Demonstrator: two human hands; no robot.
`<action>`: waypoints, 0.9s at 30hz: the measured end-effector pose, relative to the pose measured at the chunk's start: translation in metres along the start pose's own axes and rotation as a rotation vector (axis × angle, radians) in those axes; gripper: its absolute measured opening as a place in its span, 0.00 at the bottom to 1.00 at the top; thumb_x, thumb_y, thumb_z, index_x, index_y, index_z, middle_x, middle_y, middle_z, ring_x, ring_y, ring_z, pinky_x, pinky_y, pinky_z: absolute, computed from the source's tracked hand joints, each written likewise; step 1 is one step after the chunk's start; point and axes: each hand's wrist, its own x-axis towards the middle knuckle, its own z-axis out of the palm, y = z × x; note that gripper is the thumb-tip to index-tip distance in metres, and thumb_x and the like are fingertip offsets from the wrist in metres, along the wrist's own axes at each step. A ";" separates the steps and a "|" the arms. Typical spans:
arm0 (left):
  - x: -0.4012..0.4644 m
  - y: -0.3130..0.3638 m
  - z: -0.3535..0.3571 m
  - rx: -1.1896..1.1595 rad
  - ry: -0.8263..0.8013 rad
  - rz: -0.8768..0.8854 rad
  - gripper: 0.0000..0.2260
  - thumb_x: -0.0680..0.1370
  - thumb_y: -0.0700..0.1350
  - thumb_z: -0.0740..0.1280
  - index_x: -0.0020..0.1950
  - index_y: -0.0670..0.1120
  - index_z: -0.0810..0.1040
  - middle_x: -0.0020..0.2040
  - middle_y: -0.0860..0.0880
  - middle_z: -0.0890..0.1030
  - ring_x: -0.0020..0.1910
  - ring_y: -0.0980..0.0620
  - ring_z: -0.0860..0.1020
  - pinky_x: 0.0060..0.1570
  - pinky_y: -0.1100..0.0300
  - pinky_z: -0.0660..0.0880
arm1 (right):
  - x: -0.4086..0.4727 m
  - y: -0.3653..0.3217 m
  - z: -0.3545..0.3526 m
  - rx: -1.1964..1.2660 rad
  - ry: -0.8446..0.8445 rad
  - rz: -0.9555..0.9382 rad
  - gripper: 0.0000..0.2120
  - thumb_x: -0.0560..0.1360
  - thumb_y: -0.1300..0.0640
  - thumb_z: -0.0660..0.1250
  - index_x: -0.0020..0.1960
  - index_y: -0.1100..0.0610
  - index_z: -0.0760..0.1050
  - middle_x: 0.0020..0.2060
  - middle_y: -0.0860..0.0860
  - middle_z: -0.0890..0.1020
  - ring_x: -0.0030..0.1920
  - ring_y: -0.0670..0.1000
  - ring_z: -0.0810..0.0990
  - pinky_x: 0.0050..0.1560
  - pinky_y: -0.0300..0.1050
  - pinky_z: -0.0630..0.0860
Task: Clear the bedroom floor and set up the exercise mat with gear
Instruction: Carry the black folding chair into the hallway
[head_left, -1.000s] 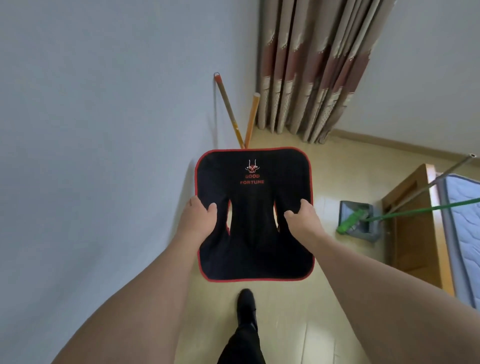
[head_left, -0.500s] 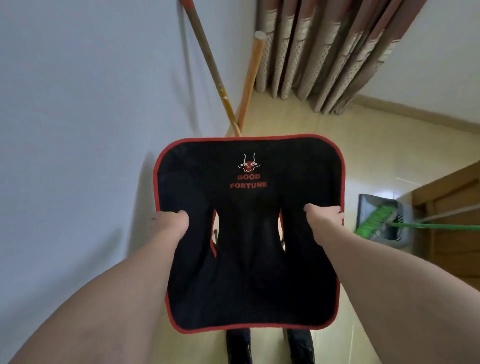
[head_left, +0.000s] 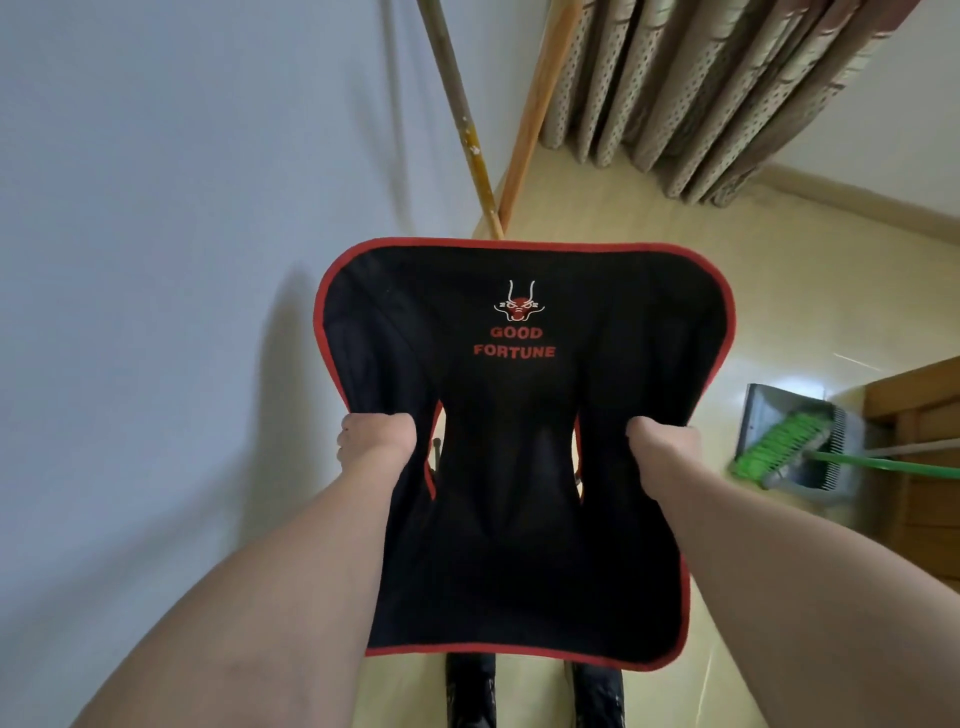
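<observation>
A black folding fabric chair (head_left: 519, 467) with red trim and a "GOOD FORTUNE" print fills the middle of the head view, held in front of me near the left wall. My left hand (head_left: 376, 439) grips its left side at the seat's waist. My right hand (head_left: 662, 452) grips the right side at the same height. The chair's frame and legs are mostly hidden behind the fabric. No exercise mat is in view.
Two wooden poles (head_left: 467, 124) lean in the corner against the white wall. Patterned curtains (head_left: 701, 78) hang at the back. A green broom (head_left: 774, 452) lies on a grey dustpan (head_left: 779, 410) at the right, beside wooden furniture (head_left: 919, 467). My dark shoes (head_left: 472, 691) stand on the yellowish floor.
I have stepped closer to the corner with the chair in both hands; the chair, poles and broom look larger. Both grips are unchanged, and the bed has left the view.
</observation>
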 end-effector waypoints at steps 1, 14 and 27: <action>-0.006 0.004 0.001 -0.014 0.004 -0.007 0.24 0.74 0.43 0.63 0.69 0.41 0.64 0.62 0.41 0.74 0.55 0.40 0.77 0.55 0.47 0.78 | -0.005 0.001 0.002 -0.021 0.004 -0.006 0.31 0.60 0.53 0.63 0.61 0.62 0.69 0.54 0.58 0.77 0.40 0.60 0.78 0.38 0.47 0.78; -0.129 -0.048 -0.053 0.005 0.117 0.075 0.22 0.82 0.52 0.57 0.71 0.40 0.63 0.67 0.38 0.72 0.62 0.38 0.74 0.58 0.46 0.73 | -0.104 -0.013 -0.096 -0.059 -0.030 -0.167 0.23 0.65 0.57 0.60 0.59 0.64 0.70 0.47 0.58 0.78 0.38 0.58 0.79 0.37 0.45 0.78; -0.343 -0.190 -0.157 -0.267 0.330 -0.085 0.23 0.82 0.54 0.54 0.70 0.39 0.65 0.63 0.39 0.76 0.59 0.37 0.76 0.55 0.47 0.73 | -0.261 0.010 -0.211 -0.254 -0.161 -0.471 0.32 0.58 0.51 0.56 0.60 0.59 0.71 0.52 0.56 0.78 0.51 0.61 0.79 0.54 0.57 0.79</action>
